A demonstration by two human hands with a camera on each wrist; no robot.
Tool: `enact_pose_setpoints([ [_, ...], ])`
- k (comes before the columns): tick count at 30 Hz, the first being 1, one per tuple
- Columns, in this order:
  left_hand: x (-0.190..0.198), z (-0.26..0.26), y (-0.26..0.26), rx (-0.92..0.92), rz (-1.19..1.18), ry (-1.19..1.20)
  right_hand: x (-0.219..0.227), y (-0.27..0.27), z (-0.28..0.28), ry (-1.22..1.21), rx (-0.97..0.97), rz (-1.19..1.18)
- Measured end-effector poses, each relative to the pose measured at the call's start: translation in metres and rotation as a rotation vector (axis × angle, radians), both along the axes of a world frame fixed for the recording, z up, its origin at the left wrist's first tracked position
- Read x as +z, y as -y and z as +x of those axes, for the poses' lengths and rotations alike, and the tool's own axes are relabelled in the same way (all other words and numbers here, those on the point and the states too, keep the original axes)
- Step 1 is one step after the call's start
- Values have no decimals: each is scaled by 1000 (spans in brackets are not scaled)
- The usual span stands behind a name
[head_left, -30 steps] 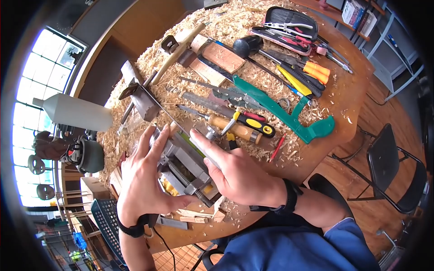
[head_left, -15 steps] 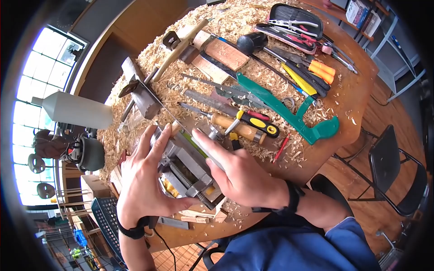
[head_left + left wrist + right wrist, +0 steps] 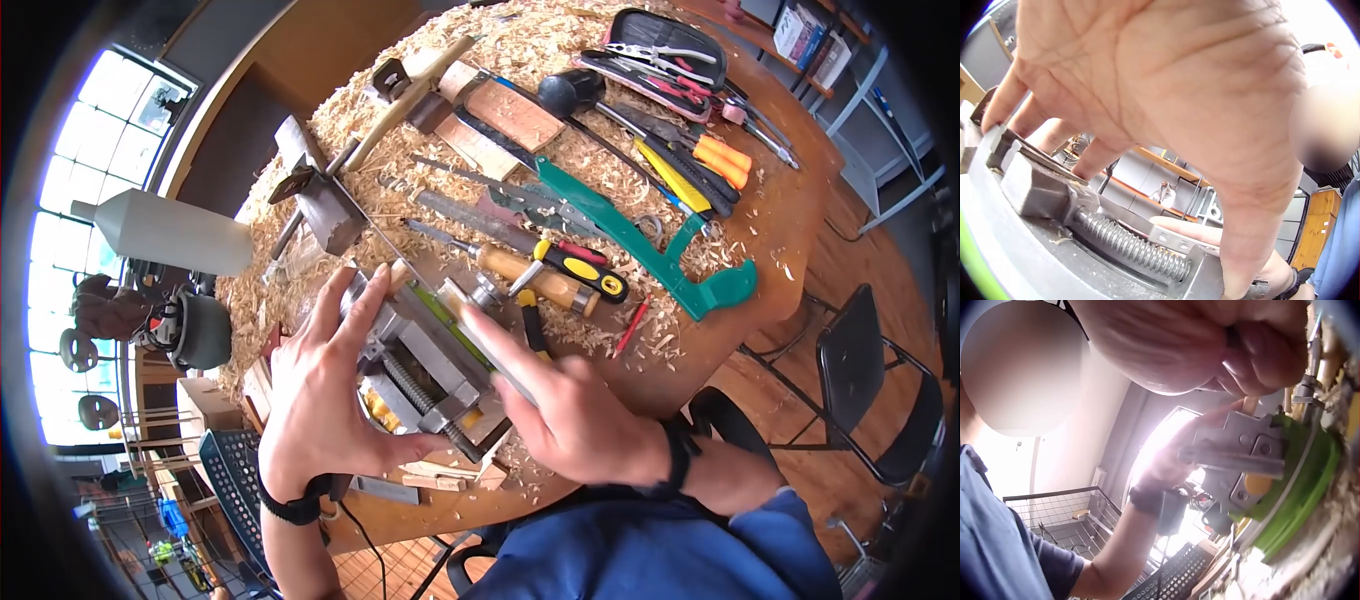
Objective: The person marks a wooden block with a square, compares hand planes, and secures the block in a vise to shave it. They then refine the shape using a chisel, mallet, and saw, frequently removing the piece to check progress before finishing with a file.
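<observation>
A small metal vise (image 3: 440, 350) with a threaded screw (image 3: 1138, 240) and a bright green side (image 3: 1310, 481) stands at the table's near edge. My left hand (image 3: 320, 380) spans it, fingers over the far end and thumb by the screw end. Between its jaws, a light wood piece (image 3: 400, 272) sticks up beside my left index finger. My right hand (image 3: 575, 420) grips a long, thin-bladed hand tool (image 3: 453, 298), index finger stretched along it. The blade appears nearly edge-on, running across beside the wood; the tool's grip is mostly hidden in the hand.
Wood shavings cover much of the table. Right of the vise lie a wooden-handled chisel (image 3: 535, 278), a green-handled saw (image 3: 640, 240), a red pencil (image 3: 631, 326) and a mallet (image 3: 572, 93). A hammer (image 3: 335, 215) lies beyond the vise, and a white bottle (image 3: 180, 235) stands left.
My right hand has drawn back toward my body and to the right with the thin-bladed tool. The left hand keeps its place on the vise; the view has shifted slightly.
</observation>
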State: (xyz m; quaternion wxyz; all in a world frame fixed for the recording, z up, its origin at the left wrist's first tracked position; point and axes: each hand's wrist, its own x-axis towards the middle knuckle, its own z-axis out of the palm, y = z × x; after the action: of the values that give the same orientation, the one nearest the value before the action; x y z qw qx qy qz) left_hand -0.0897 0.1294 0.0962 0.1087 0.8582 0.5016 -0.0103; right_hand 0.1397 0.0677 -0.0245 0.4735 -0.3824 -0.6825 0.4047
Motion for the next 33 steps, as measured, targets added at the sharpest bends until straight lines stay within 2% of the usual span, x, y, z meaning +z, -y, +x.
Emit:
enact_pose_setpoints([
  [4, 1, 1, 1, -25, 30, -40, -2, 20, 5, 2, -39, 57],
  [7, 1, 2, 2, -9, 10, -14, -1, -2, -1, 44, 14, -20],
  [10, -2, 0, 1, -11, 6, 31, -5, -23, -18, -41, 4, -4],
  [16, 1, 2, 1, -23, 12, -22, 4, 27, 8, 85, -14, 3],
  [27, -2, 1, -1, -6, 27, -32, 2, 18, 16, -27, -22, 2],
  [33, -1, 2, -1, -6, 18, -40, 25, 43, 22, 151, -13, -78],
])
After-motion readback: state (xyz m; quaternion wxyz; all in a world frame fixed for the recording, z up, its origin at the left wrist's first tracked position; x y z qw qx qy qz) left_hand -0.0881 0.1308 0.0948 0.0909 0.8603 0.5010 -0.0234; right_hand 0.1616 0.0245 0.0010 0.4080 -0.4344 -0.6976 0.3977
